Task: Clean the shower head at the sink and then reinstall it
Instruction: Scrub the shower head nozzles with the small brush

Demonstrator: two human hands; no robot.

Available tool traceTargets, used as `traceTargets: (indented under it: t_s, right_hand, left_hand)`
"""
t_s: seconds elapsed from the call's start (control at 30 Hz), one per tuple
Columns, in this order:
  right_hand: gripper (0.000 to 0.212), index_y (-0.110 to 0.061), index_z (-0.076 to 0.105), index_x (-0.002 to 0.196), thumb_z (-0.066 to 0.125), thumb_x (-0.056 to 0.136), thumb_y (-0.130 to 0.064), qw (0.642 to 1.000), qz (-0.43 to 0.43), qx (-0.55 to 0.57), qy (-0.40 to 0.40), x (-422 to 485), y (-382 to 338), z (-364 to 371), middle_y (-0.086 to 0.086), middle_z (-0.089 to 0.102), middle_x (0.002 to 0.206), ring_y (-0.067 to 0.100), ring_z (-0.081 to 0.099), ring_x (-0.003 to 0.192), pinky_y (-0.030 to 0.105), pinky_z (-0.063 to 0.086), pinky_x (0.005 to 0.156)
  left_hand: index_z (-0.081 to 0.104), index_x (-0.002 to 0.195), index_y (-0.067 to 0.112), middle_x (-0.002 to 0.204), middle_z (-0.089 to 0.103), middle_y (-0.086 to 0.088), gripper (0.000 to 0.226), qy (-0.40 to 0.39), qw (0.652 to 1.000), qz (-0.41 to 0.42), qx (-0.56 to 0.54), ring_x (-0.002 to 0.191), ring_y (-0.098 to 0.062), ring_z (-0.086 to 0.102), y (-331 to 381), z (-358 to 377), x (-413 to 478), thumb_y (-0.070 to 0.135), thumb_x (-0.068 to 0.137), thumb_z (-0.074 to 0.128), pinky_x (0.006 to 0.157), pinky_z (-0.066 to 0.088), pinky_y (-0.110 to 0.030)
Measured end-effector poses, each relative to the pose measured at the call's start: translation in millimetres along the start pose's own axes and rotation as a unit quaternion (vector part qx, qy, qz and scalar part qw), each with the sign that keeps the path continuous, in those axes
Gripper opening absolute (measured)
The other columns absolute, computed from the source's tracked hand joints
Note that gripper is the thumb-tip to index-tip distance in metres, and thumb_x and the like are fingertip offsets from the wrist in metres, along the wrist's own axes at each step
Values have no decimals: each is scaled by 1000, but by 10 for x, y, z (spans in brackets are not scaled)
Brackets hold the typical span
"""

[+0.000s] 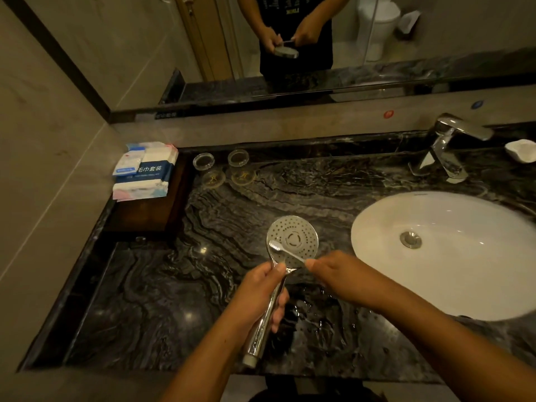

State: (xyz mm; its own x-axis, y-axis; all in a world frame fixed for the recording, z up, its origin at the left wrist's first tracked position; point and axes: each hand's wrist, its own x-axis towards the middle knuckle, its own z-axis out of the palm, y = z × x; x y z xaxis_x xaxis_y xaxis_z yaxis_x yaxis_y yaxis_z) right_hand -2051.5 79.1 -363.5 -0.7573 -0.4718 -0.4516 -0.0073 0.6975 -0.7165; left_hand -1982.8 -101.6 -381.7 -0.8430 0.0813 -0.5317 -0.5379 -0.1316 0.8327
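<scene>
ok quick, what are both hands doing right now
Left hand: closed around the handle of the shower head, face up over the counter.
Right hand: pinching the toothbrush, bristles on the spray face.

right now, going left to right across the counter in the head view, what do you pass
towel packs → two glass cups → shower head → faucet → white dish; the sink basin overlaps the faucet and dish, so it is left out
</scene>
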Motion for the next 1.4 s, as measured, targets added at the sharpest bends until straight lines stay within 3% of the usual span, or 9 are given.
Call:
traceTargets:
  t_s: [0.13,0.3,0.43,0.6,0.77,0.9,1.07,1.2,1.4]
  right_hand:
    - [52,-19,52,59,42,104,-41,991,15,43,128,120,-12,-206,-4,53,57,12,50,55,28,36,57]
    - [47,-21,54,61,44,103,-42,1000,-13,-20,-14,39,-60,72,-5,52,59,11,48,56,28,36,56]
    - [51,-11,65,71,43,103,-43,993,25,44,102,182,-59,-160,-1,58,63,18,55,64,28,38,59]
    - [47,-20,55,63,43,104,-41,1000,-15,-25,-8,52,-55,83,-5,54,61,12,50,57,30,38,59]
    - [49,-23,48,58,40,105,-35,993,-14,41,107,107,-10,-133,-1,50,59,16,46,56,30,35,59]
    - [49,-23,50,59,43,104,-39,999,-26,-24,-16,-35,12,95,-7,50,56,4,45,49,24,35,52]
    - [52,-20,49,56,43,104,-39,990,-7,56,131,90,19,-176,-4,50,55,13,46,54,30,34,57]
    - [50,-22,48,57,44,104,-39,999,-23,-27,-10,-44,63,72,-7,48,54,4,42,49,28,35,55]
    - [50,-23,49,59,40,105,-39,994,-7,20,111,94,74,-128,-5,51,57,12,46,53,26,34,53]
  left_hand:
    - [50,112,3,59,53,-7,39,11,1000,-3,-3,35,-15,44,-12,-25,6,39,99,52,37,40,-20]
    - [54,108,9,60,55,-6,34,9,1000,-4,-7,36,-16,45,-12,-52,-9,41,98,52,38,41,-21]
    - [51,111,4,60,54,-6,38,13,1000,-4,-1,37,-16,45,-28,-45,-24,40,99,51,38,40,-21]
    - [53,107,7,60,54,-6,33,10,1000,0,-13,36,-15,45,-30,-91,-34,39,99,51,36,40,-20]
    - [56,104,15,60,52,-6,25,2,999,5,-44,36,-13,43,-40,-92,-48,39,99,51,35,39,-18]
    - [55,103,15,59,53,-5,26,2,998,0,-61,34,-12,44,-45,-118,-33,40,97,52,34,39,-18]
    - [57,102,18,59,51,-4,24,-6,998,1,-68,34,-11,43,-4,-87,-4,40,98,52,33,38,-18]
    - [54,104,13,59,50,-4,27,2,998,-2,-66,34,-11,42,-12,-100,9,39,99,50,33,37,-17]
    - [54,98,15,59,51,-5,24,-3,998,0,-67,35,-12,42,-14,-89,14,39,99,49,34,38,-18]
